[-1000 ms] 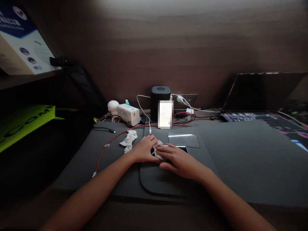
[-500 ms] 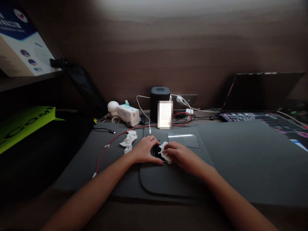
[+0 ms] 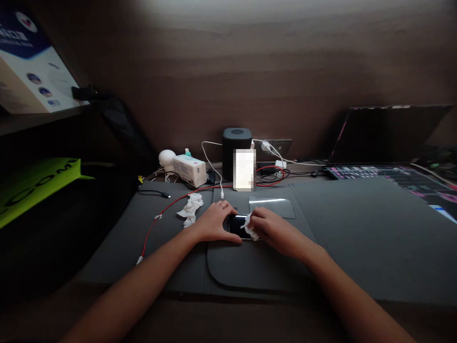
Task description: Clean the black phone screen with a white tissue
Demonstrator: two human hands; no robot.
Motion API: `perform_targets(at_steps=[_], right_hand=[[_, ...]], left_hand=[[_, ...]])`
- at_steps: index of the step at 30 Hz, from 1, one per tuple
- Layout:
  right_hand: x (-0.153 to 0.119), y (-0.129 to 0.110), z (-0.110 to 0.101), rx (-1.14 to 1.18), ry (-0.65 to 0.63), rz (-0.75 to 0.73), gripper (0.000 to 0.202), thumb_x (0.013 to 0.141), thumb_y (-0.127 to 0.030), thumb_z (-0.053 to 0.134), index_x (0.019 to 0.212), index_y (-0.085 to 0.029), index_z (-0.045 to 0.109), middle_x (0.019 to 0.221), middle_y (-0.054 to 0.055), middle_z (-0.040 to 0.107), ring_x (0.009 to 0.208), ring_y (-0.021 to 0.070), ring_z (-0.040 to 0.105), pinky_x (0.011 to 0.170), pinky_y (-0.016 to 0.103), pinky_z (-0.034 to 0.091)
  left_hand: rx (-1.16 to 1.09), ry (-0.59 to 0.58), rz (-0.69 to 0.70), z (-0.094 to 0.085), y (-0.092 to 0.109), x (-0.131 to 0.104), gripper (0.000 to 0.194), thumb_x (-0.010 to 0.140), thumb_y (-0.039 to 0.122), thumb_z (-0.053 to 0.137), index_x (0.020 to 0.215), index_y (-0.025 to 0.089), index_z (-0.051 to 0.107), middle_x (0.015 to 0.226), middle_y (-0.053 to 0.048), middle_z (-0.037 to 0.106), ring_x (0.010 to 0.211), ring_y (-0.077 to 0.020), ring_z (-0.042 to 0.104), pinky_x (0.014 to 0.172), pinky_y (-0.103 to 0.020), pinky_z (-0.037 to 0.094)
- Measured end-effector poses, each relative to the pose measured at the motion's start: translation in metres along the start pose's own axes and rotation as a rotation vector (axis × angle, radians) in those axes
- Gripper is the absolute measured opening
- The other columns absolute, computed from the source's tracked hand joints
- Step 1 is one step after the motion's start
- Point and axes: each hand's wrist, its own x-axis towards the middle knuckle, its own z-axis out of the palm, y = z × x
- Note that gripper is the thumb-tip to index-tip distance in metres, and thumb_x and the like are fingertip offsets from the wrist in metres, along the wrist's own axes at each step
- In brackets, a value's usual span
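Observation:
A dark phone (image 3: 237,227) lies flat on the grey mat (image 3: 257,271) at the centre. My left hand (image 3: 218,224) grips its left end, thumb along the near edge and fingers at the far edge. In my right hand (image 3: 266,226) a crumpled white tissue (image 3: 251,229) is pinched against the right part of the screen. Just beyond the right hand rests a clear glass sheet (image 3: 273,207) with rounded corners. Another crumpled tissue (image 3: 192,208) sits to the left of my left hand.
Behind the mat stand a black speaker (image 3: 236,137), a blurred-out bright rectangle (image 3: 244,170) and a white box (image 3: 189,170). A red cable (image 3: 167,206) curves over the left side. An open laptop (image 3: 385,138) is at the right, a boxed item (image 3: 43,81) on the upper-left shelf.
My right hand and its tissue have shifted slightly to the right along the phone, uncovering more of the dark screen. The left hand keeps its place.

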Motion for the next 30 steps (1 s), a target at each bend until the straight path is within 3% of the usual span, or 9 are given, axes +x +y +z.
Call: perform_targets(at_steps=[4,7,11,17,23,28,30], right_hand=[[-0.007,0.008,-0.007,0.072,-0.105,0.000,0.013,0.091,-0.016,0.055,0.095,-0.021,0.067,0.099,0.007,0.059,0.086,0.0193,0.056,0.074,0.028,0.044],[-0.009,0.016,-0.011,0.073,-0.078,0.064,0.014,0.092,-0.017,0.053,0.093,-0.019,0.066,0.098,0.007,0.058,0.084,0.0188,0.057,0.073,0.028,0.044],[-0.003,0.006,-0.007,-0.002,-0.022,0.051,0.014,0.092,-0.014,0.050,0.093,-0.017,0.064,0.097,0.008,0.057,0.084,0.0192,0.055,0.073,0.029,0.044],[-0.009,0.011,-0.011,0.070,-0.113,0.047,0.013,0.090,-0.015,0.055,0.093,-0.020,0.066,0.097,0.006,0.057,0.082,0.0181,0.057,0.071,0.027,0.043],[-0.006,0.016,-0.010,0.023,-0.006,0.070,0.014,0.093,-0.015,0.050,0.093,-0.019,0.064,0.096,0.007,0.056,0.082,0.0185,0.055,0.074,0.029,0.044],[-0.010,0.016,-0.013,0.082,-0.111,0.043,0.013,0.090,-0.014,0.055,0.092,-0.020,0.066,0.095,0.005,0.056,0.080,0.0172,0.056,0.070,0.026,0.044],[-0.013,0.022,-0.014,0.101,-0.098,0.071,0.013,0.091,-0.015,0.055,0.092,-0.020,0.066,0.095,0.005,0.057,0.079,0.0169,0.057,0.070,0.026,0.044]], left_hand=[[0.004,0.002,-0.003,-0.001,0.001,0.000,0.072,0.059,0.068,0.081,0.112,0.022,0.062,0.113,-0.007,0.058,0.106,-0.0284,0.057,0.095,-0.041,0.045],[0.005,0.003,0.001,-0.001,0.001,0.000,0.073,0.059,0.069,0.081,0.112,0.022,0.062,0.113,-0.007,0.059,0.107,-0.0284,0.057,0.095,-0.041,0.045],[0.007,0.004,0.001,0.001,-0.001,0.000,0.073,0.060,0.069,0.080,0.113,0.022,0.062,0.113,-0.006,0.058,0.106,-0.0281,0.057,0.095,-0.041,0.045],[0.008,0.001,-0.002,0.001,0.000,0.000,0.073,0.060,0.070,0.080,0.112,0.022,0.062,0.114,-0.007,0.058,0.106,-0.0282,0.057,0.095,-0.041,0.045],[0.016,0.003,-0.004,-0.001,0.002,0.000,0.072,0.060,0.070,0.079,0.112,0.022,0.062,0.114,-0.006,0.058,0.107,-0.0281,0.057,0.096,-0.041,0.045],[0.006,-0.001,0.002,0.000,0.000,0.000,0.073,0.060,0.070,0.080,0.113,0.022,0.061,0.114,-0.006,0.058,0.107,-0.0280,0.057,0.095,-0.041,0.045],[0.007,0.001,0.001,0.000,0.000,0.000,0.074,0.060,0.070,0.079,0.113,0.022,0.061,0.115,-0.007,0.058,0.107,-0.0284,0.056,0.096,-0.041,0.045]])
